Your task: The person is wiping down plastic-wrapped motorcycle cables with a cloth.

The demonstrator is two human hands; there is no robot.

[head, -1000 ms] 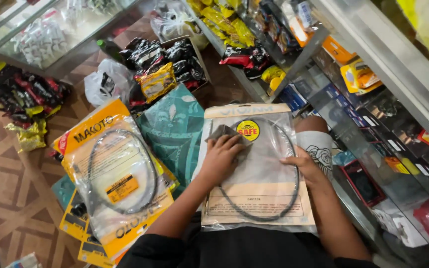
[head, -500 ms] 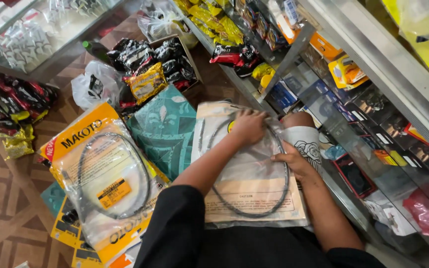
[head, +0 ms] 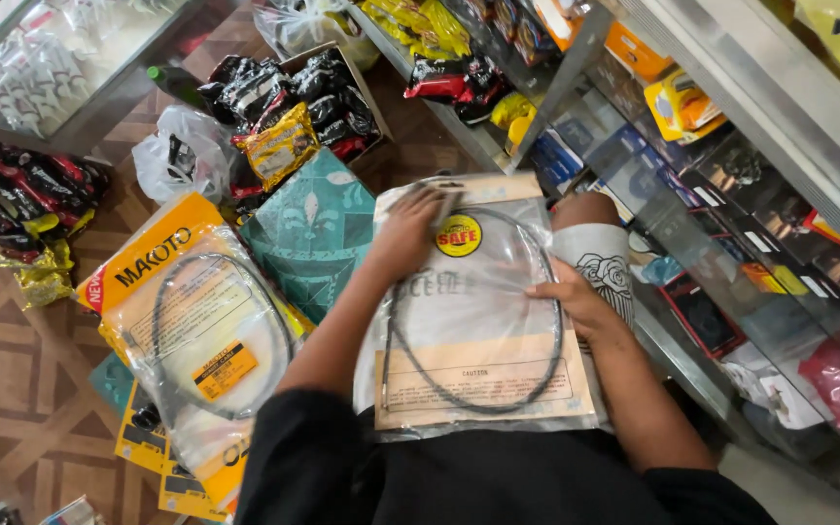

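- A clear plastic packet with a coiled black cable (head: 473, 321) lay on my lap, long axis running away from me.
- My left hand (head: 408, 226) pressed flat on its far end.
- My right hand (head: 568, 297) rested open-fingered on its right edge.

I'm sitting on the floor of a small shop, by the look of it one selling vehicle spare parts; a glass display counter (head: 731, 282) runs along my right with packaged goods behind the panes; shelves (head: 478, 136) ahead are crammed with yellow and red packets; a cardboard box (head: 328, 92) of bagged parts and a stack of bagged cables (head: 196, 331) lie on the patterned tile floor (head: 12, 379)
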